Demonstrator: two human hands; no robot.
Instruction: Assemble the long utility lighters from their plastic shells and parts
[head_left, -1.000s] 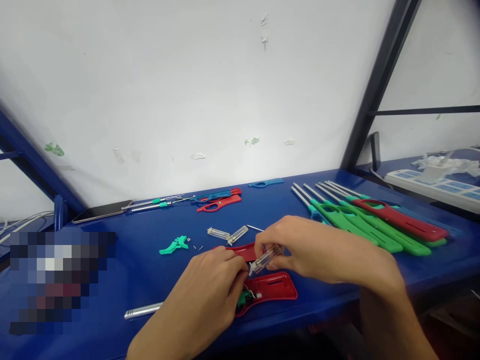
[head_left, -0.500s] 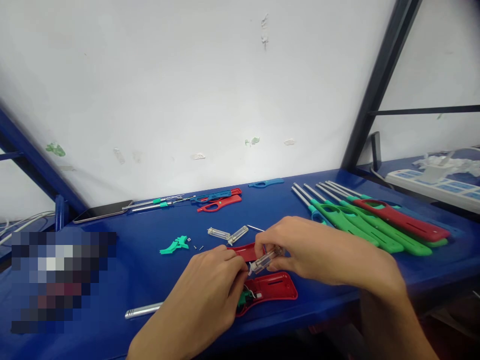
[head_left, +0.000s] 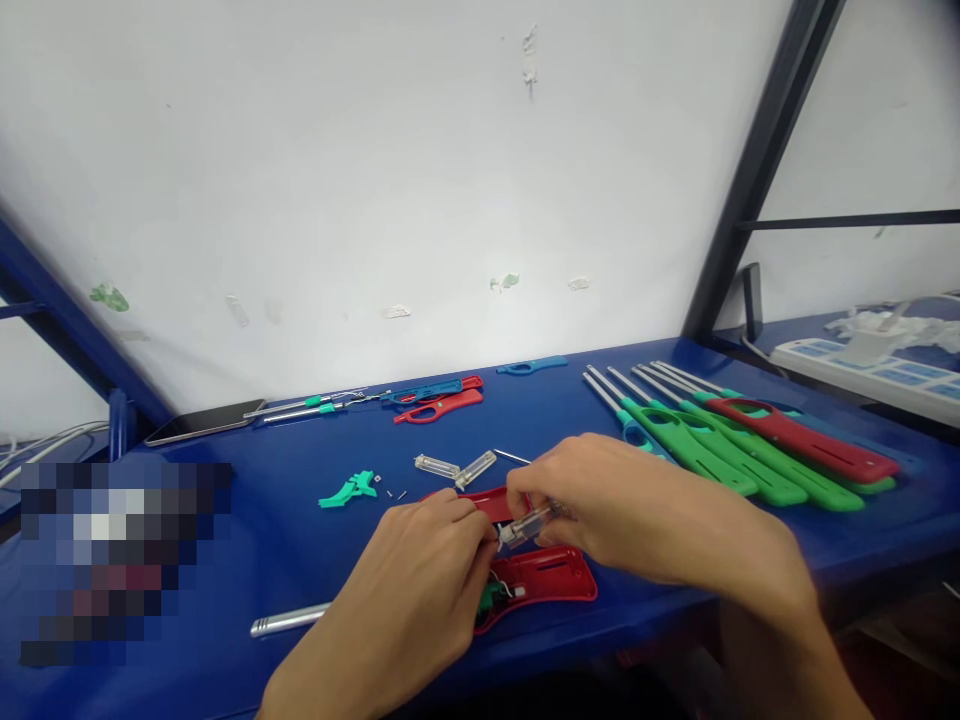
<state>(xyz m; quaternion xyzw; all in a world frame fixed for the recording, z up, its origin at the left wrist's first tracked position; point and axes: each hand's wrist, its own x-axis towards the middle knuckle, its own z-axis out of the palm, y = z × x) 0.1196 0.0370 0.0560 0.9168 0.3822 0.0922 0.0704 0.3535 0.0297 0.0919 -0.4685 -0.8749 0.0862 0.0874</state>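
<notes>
Between the fingers of my right hand (head_left: 600, 500) is a clear fuel tank (head_left: 528, 526), tilted above the table. My left hand (head_left: 431, 565) is closed at the tank's left end, its fingertips touching a small white piece there; what else it grips is hidden. Below the tank lies an open red handle half (head_left: 559, 575) with green parts and a wire inside. A metal tube (head_left: 289, 620) sticks out to the left from under my left hand. Another red shell (head_left: 491, 503) lies behind my fingers, partly covered.
Two clear tanks (head_left: 437, 466), a green trigger piece (head_left: 349, 489) and tiny metal bits lie behind my hands. Several long lighters (head_left: 735, 440) lie at the right. Red and blue shells (head_left: 442, 404) and a phone (head_left: 202, 422) are at the back.
The clear tank and the fingers of my right hand have shifted very slightly. My left hand keeps nearly the same place.
</notes>
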